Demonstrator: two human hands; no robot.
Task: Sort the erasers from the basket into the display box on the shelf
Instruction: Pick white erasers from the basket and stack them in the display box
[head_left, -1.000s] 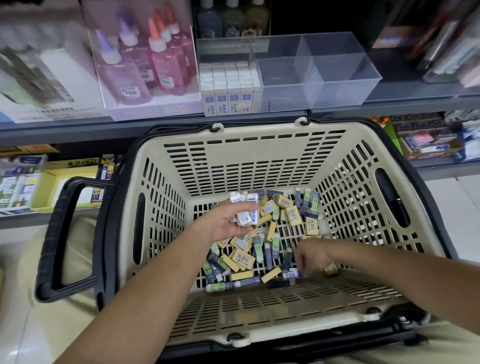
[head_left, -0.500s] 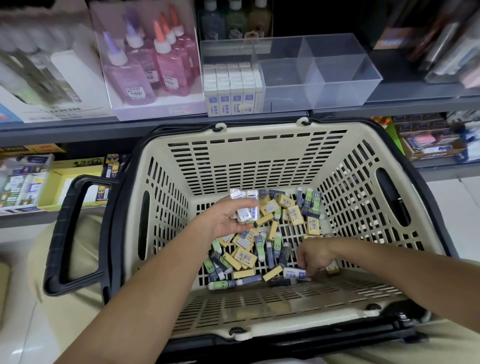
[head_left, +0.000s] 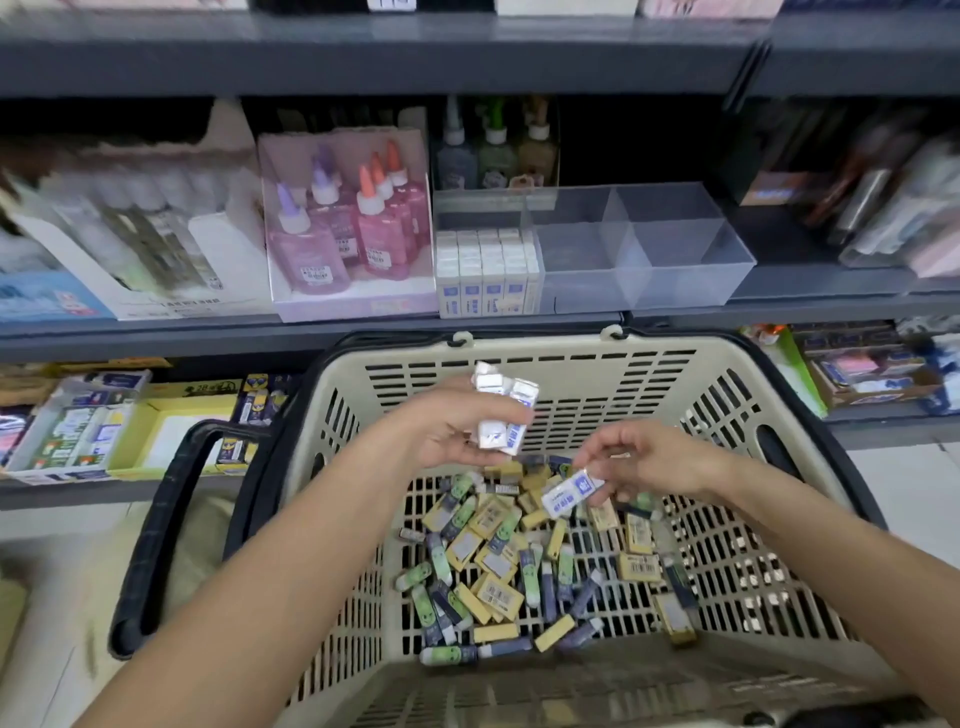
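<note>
Head view: left hand (head_left: 452, 436) above basket (head_left: 519, 349), grip clamped on bunch of white erasers (head_left: 506, 410). Right hand (head_left: 654, 457) just beside, grip pinching single eraser (head_left: 571, 491), white and blue. On basket floor, loose erasers (head_left: 498, 566), yellow, green, purple. Behind basket, display box (head_left: 670, 260) on shelf (head_left: 260, 335), left compartment packed with stocked erasers (head_left: 485, 270).

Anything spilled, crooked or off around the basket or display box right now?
Nothing stands out. White erasers stand in neat rows at the left of the box; loose erasers lie inside the basket, none seen outside. Left hand and right hand hold white ones.
</note>
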